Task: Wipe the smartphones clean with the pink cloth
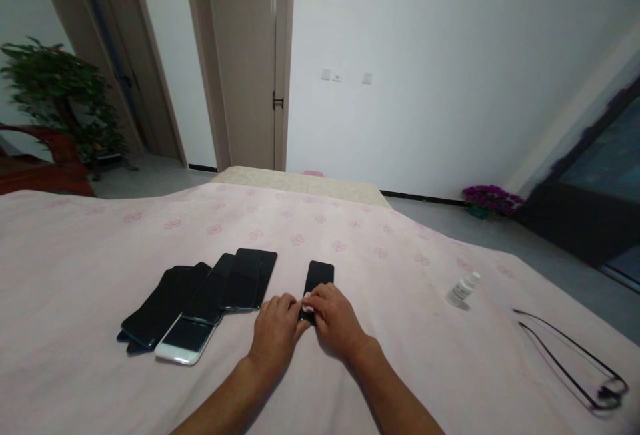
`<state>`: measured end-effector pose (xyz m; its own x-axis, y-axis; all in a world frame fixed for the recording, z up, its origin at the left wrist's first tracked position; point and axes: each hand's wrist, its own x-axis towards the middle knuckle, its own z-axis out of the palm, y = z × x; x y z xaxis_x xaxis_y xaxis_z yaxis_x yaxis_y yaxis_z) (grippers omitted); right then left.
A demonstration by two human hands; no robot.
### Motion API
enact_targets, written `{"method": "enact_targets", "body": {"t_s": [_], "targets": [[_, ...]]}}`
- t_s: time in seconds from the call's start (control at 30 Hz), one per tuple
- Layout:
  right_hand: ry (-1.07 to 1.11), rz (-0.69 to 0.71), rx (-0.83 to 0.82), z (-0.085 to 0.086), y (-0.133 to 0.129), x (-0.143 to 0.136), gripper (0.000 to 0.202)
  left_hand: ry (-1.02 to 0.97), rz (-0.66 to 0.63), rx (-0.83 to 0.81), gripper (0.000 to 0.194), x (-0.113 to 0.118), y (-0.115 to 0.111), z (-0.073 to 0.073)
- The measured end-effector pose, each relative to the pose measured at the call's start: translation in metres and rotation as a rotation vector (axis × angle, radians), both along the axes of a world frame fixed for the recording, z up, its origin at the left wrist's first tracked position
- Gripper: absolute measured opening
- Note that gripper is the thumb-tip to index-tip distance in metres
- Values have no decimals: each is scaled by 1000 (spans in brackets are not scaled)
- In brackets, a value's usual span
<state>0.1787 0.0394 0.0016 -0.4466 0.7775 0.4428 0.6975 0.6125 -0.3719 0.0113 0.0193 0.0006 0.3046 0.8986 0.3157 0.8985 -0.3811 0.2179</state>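
Black phones point(200, 296) and white bottle point(463, 289) flank left grip point(275, 331) holding phone point(320, 274), right grip point(337, 320) pinching cloth point(307, 301).

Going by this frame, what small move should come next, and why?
Probably slide the right hand, pinching what looks like a small pale wad, up the flat black rectangular phone: the wad sits near its lower left, the upper screen is uncovered, and the left hand at its near left edge could steady it.

Between the right hand point(339, 320) and the white bottle point(463, 289), I see wide passage over the cloth point(400, 335); near the left hand point(274, 331), the overlapping phones point(204, 293) make an obstacle.
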Motion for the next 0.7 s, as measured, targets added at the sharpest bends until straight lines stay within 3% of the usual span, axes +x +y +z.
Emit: {"method": "enact_targets", "body": {"t_s": [0.1,0.33,0.57,0.7], "targets": [[9,48,5,1,1,3,25,-9,0,5,20,0,0,0],[63,-155,58,-2,10,24,23,-19,-8,20,18,-1,3,1],[29,38,-30,0,6,31,25,-20,-22,28,19,-3,5,-1],[77,-35,-8,0,9,40,26,-19,-17,32,15,-6,7,-1]]}}
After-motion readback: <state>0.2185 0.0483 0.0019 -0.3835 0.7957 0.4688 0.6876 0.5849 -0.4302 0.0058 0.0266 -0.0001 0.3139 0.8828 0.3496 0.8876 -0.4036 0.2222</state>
